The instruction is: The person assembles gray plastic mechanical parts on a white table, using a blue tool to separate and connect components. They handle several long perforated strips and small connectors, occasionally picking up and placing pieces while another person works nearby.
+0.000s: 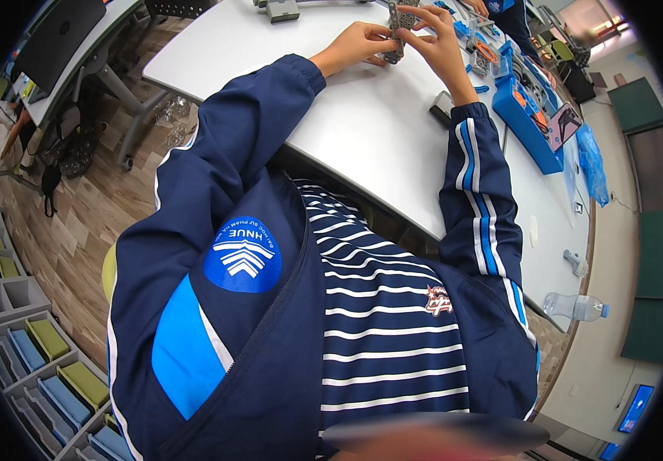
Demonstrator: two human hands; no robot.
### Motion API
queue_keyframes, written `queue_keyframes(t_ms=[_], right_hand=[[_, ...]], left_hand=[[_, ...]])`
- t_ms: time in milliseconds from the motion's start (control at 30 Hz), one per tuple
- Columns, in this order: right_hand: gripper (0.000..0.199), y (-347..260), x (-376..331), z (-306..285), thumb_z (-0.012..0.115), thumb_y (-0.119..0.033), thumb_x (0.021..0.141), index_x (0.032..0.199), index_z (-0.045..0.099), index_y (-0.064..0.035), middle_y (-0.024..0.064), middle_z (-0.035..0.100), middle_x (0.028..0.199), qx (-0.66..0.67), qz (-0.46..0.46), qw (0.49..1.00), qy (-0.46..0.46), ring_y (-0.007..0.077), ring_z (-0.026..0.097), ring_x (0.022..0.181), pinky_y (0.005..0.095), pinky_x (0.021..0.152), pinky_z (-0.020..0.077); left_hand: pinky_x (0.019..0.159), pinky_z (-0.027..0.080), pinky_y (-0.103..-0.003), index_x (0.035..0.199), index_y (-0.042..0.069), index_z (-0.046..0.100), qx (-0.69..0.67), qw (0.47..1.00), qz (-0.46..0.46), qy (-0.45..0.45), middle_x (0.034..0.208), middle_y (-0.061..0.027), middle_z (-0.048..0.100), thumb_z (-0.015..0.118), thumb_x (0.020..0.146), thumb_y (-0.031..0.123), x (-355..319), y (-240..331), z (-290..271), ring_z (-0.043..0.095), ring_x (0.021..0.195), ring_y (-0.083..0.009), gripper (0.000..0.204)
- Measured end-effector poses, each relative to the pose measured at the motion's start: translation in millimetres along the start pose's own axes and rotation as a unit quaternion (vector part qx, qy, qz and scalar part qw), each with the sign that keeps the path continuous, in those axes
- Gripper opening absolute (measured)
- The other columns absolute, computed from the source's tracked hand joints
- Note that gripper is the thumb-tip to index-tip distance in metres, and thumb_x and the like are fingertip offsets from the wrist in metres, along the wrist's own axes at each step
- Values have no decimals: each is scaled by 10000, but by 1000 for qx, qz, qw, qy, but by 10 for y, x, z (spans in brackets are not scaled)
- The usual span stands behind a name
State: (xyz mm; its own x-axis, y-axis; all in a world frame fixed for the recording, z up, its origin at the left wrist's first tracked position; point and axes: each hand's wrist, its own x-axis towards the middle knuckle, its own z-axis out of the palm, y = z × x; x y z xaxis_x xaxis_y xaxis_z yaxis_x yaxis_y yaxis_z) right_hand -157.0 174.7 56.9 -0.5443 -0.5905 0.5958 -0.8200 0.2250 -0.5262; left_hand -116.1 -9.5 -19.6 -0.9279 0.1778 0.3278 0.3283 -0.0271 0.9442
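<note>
Containers first. Blue bin [517,127] on the table [377,146], beyond the right forearm. In it: grey parts, with orange [538,119] showing among them; finer detail too crowded to identify. More small pieces, grey, blue and orange, lie near it toward the far side.

Shelf [13,298] at left, low: blue trays [26,348] and green trays [47,339] sit in its compartments. Tray contents cannot be told. Clear bottle [573,307] with a blue cap at the table's right end; standing or lying, cannot tell. Blue bag [592,165] of thin plastic past the bin; contents cannot be told.

Part under work [394,20]: grey, narrow, upright-looking, with a row of small holes along it. Its upper end runs to the edge of view, so full length not recorded. Position: held between both hands over the far side of the table.

Left hand [358,46]: thumb and fingers clamped on the part from its left. Right hand [433,44]: thumb and forefinger tips against the part from the right; remaining fingers bent, partly hidden.

Nearby: grey block [282,10] left of the hands; dark block [440,110] just beside the right wrist.
</note>
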Motion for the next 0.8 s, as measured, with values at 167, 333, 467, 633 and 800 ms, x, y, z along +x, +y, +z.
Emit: queue_keyframes(t_ms=[167,333,467,633,800], right_hand=[[448,-11,-7,-5,794,-174,810,1231,649,-120,77,476,1183,1,27,1000,-2,194,561,1072,286,753,567],[320,242,-3,53,759,-216,857,1115,684,-42,86,497,1202,-69,-67,995,19,159,632,905,303,740,585],[245,408,10,43,753,-225,859,1007,722,-33,67,502,1171,-88,-40,995,-1,138,608,851,282,730,564],[242,437,-4,56,705,-206,905,1051,696,-13,44,575,1040,87,58,995,-1,118,625,848,256,763,546],[223,414,-16,32,682,-192,918,1045,687,-8,29,665,899,175,139,975,5,100,645,801,266,772,559]], left_hand=[[831,603,-341,1270,-51,584,-19,1000,11,1,1093,-164,701,671,935,260,13,-16,1,700,996,-233,465],[804,611,-330,1255,-58,592,-24,1000,16,9,1097,-163,700,695,918,261,12,-18,10,704,978,-229,475],[802,611,-329,1249,-57,594,-11,1000,21,13,1093,-165,700,700,917,272,2,-10,18,704,978,-227,479],[816,608,-339,1251,-49,587,-20,1000,11,12,1086,-175,698,674,937,286,-14,30,13,699,996,-230,467],[857,599,-354,1291,-31,549,-48,999,-7,21,1100,-179,691,588,989,293,-34,56,13,689,1031,-243,445]])
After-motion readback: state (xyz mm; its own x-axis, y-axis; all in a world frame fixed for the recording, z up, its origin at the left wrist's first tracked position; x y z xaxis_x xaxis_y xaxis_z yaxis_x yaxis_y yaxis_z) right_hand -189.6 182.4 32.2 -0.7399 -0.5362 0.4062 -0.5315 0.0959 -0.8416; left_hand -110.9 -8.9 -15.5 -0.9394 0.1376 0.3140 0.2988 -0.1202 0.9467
